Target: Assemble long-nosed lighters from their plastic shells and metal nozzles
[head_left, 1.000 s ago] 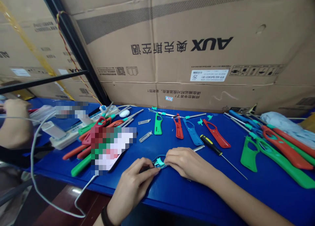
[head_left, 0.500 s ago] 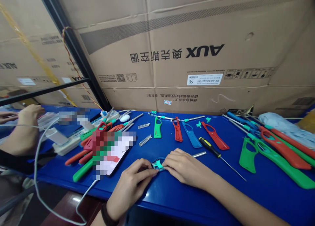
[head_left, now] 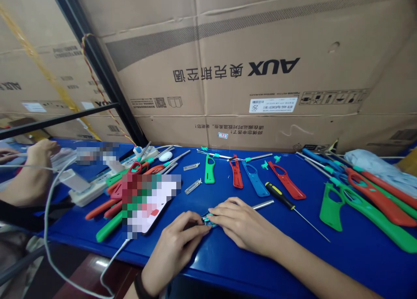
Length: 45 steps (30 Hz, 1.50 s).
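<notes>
Between my hands lies a partly assembled blue long-nozzle lighter (head_left: 214, 225), mostly covered by fingers. Its metal tube (head_left: 263, 205) sticks out to the right past my right hand. My left hand (head_left: 182, 236) pinches the lighter's left end with thumb and index finger. My right hand (head_left: 239, 221) is closed over its middle, fingertips on the teal trigger piece (head_left: 210, 211), of which only a sliver shows. Just beyond lie a green casing half (head_left: 209, 171), a red one (head_left: 236, 173), a blue one (head_left: 255, 177) and two clear fuel tanks (head_left: 193, 186).
A yellow-black screwdriver (head_left: 280, 196) lies right of my hands. Several lighters (head_left: 378, 195) are piled at far right, more (head_left: 110, 223) at left beside a phone (head_left: 159, 205) and power strip (head_left: 84, 195). Cardboard (head_left: 211, 43) stands behind. Another person's arm (head_left: 35, 169) is at far left.
My right fingers have shifted left over the teal trigger piece, covering most of it. My left hand keeps its pinch. The view has shifted very slightly.
</notes>
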Each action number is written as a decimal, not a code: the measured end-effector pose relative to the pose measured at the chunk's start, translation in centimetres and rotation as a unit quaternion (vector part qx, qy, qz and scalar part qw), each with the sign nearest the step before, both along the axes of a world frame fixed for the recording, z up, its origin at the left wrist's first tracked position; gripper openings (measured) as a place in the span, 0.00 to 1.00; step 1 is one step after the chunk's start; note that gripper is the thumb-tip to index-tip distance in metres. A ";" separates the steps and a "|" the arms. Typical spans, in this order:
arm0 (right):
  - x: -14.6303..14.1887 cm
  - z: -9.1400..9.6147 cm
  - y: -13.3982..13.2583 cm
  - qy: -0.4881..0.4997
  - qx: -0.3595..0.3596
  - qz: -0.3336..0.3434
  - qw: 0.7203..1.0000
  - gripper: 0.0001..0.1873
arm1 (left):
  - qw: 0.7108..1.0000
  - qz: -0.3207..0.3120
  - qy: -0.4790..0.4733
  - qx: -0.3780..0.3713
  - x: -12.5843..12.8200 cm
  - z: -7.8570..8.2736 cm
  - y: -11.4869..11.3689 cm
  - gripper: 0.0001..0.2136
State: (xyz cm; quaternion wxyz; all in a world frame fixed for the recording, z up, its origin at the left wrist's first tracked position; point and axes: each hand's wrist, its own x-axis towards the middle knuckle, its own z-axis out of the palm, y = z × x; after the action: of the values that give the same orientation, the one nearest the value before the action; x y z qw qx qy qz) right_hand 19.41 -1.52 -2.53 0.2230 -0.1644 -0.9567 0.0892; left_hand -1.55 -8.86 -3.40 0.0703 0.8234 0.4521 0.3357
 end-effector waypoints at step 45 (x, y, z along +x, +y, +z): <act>0.9 1.6 0.8 0.207 0.046 -0.110 0.971 0.12 | 0.975 -0.032 0.214 0.057 0.7 2.0 0.3 0.20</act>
State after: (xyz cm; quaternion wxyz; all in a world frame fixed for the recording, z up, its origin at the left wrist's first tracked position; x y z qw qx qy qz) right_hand 20.35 -0.68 -0.93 0.4317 -0.2364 -0.8689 0.0521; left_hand -0.85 -8.53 -1.41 -0.0644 0.8928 0.4102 0.1744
